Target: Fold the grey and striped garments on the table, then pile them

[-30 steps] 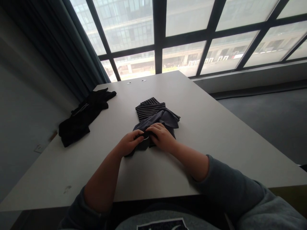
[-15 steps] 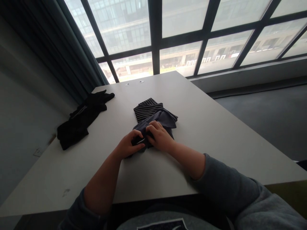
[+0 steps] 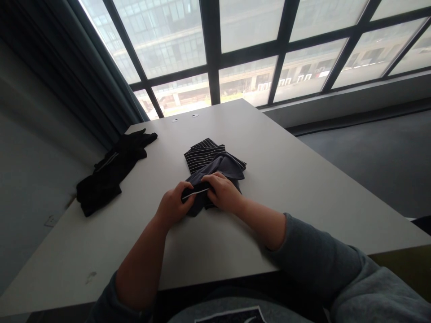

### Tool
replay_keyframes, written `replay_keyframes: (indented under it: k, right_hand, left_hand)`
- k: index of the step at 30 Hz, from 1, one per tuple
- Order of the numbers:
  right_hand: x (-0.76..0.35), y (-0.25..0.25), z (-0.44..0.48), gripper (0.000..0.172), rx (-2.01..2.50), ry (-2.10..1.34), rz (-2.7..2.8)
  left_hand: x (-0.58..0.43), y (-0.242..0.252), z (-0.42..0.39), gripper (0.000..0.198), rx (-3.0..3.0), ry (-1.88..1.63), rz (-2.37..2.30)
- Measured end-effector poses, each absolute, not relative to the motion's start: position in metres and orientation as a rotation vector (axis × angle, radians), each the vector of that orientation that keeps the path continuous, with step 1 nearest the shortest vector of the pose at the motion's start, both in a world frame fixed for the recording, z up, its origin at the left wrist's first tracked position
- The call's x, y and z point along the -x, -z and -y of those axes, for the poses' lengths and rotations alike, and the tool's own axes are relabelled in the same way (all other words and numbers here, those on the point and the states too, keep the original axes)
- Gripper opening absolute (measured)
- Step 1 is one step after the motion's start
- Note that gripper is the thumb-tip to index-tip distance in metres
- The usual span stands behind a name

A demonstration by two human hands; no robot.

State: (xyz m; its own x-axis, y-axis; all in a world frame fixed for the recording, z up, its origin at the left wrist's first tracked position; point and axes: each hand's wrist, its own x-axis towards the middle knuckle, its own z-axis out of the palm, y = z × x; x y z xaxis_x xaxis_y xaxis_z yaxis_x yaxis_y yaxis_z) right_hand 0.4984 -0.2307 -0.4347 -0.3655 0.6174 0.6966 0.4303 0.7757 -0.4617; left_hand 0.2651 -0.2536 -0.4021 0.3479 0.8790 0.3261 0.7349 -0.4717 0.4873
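A dark garment [image 3: 220, 165], grey cloth with black parts striped in thin white lines, lies bunched on the white table. My left hand [image 3: 174, 202] pinches the near left part of it between thumb and fingers. Beside it, my right hand [image 3: 222, 192] is closed on the same near edge, a little to the right. Between the two hands a black band with one white line is stretched. The striped part lies flat beyond my hands. What kind of garment it is, I cannot tell.
Another black garment [image 3: 112, 168] lies crumpled along the table's left edge. The white table [image 3: 286, 193] reaches to large windows [image 3: 249, 80]. A dark curtain [image 3: 97, 76] hangs at the left. Two round cable caps [image 3: 195, 115] sit near the far edge.
My left hand has closed more on the cloth, and the black band now shows straighter between my hands. The whole view has shifted slightly.
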Motion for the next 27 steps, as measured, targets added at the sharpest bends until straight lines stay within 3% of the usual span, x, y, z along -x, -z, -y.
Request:
replay_keyframes:
  k: [6, 9, 13, 17, 24, 27]
  right_hand:
    - [-0.498, 0.431, 0.232, 0.014, 0.771, -0.306, 1.921]
    - [-0.496, 0.427, 0.235, 0.016, 0.787, -0.433, 1.793]
    - [-0.492, 0.425, 0.239, 0.014, 0.852, -0.853, 1.641]
    - [-0.498, 0.42, 0.237, 0.023, 0.786, -1.161, 1.477]
    - [-0.52, 0.383, 0.254, 0.023, 0.625, -1.17, 1.693]
    - [-0.525, 0.373, 0.263, 0.021, 0.58, -1.161, 1.815]
  left_hand:
    - [-0.269, 0.399, 0.249, 0.015, -2.47, -1.026, -1.479]
    - [-0.27, 0.395, 0.25, 0.019, -2.578, -1.164, -1.539]
    - [-0.273, 0.387, 0.261, 0.021, -2.625, -1.178, -1.652]
    - [-0.28, 0.369, 0.284, 0.022, -2.542, -1.201, -1.649]
    - [-0.273, 0.344, 0.315, 0.024, -2.328, -0.495, -1.313]
    - [-0.254, 0.341, 0.321, 0.014, -2.422, -0.237, -1.322]
